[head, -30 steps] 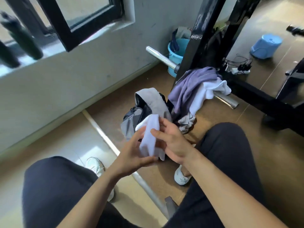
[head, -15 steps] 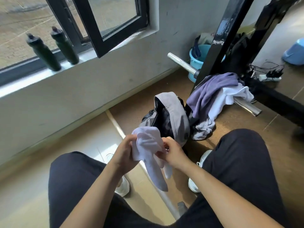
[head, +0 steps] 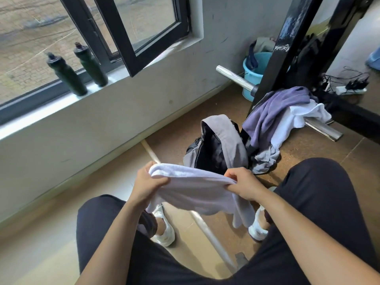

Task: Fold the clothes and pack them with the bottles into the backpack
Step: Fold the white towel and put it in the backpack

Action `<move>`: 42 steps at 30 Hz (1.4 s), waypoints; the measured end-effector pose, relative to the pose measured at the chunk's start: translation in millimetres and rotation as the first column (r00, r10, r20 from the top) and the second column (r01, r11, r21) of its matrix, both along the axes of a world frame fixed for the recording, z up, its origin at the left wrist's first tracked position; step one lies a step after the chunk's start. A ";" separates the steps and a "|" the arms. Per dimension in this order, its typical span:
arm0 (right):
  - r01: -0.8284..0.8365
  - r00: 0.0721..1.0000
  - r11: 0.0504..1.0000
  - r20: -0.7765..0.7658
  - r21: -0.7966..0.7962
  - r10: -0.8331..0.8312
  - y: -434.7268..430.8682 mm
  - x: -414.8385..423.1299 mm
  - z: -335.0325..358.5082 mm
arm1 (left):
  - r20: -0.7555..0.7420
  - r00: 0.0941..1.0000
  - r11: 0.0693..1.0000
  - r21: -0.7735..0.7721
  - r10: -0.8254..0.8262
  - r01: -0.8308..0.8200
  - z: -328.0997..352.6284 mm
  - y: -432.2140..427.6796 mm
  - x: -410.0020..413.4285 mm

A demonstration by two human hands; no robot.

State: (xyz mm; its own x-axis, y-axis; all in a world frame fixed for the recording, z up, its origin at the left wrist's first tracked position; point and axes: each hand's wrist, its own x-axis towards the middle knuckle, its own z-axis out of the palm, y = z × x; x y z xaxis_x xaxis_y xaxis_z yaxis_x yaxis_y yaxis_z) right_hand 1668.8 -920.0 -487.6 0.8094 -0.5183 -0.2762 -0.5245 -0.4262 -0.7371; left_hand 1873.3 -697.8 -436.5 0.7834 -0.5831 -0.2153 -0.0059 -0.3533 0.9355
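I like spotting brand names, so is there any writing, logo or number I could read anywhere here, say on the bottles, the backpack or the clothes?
None can be read.
Two dark bottles on the sill: no label visible.
Grey backpack: no logo visible.
White garment held by the left hand and right hand: plain.
Clothes pile: no print visible.

Probably a home gym: barbell [head: 236, 78], laundry bucket [head: 254, 66].

No readable txt, labels, nos. anywhere; bottles [head: 78, 72] on sill look plain, maybe too far to tell.
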 end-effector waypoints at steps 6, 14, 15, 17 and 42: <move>0.166 0.961 0.980 -0.204 -0.113 -0.186 -17.8 -1.8 -20.6 | 0.044 0.919 0.908 -0.176 0.392 -0.379 1.8 5.1 12.6; 0.353 0.920 0.932 -0.150 -0.084 -0.362 -33.6 0.9 -18.2 | -0.140 0.655 0.625 -0.207 0.743 -0.753 -21.0 13.7 50.2; 0.373 0.917 0.924 -0.122 -0.082 -0.381 -36.6 1.5 -13.1 | -0.139 0.632 0.603 -0.202 0.762 -0.771 -20.0 13.2 49.5; 0.394 0.917 0.917 -0.047 -0.061 -0.397 -42.3 4.8 4.1 | -0.067 0.651 0.632 -0.180 0.756 -0.754 -21.3 13.6 49.1; 0.150 0.929 0.568 0.082 0.809 -0.361 49.3 13.3 17.2 | -0.472 0.810 0.933 -0.251 -0.349 0.257 -44.4 -43.5 -74.8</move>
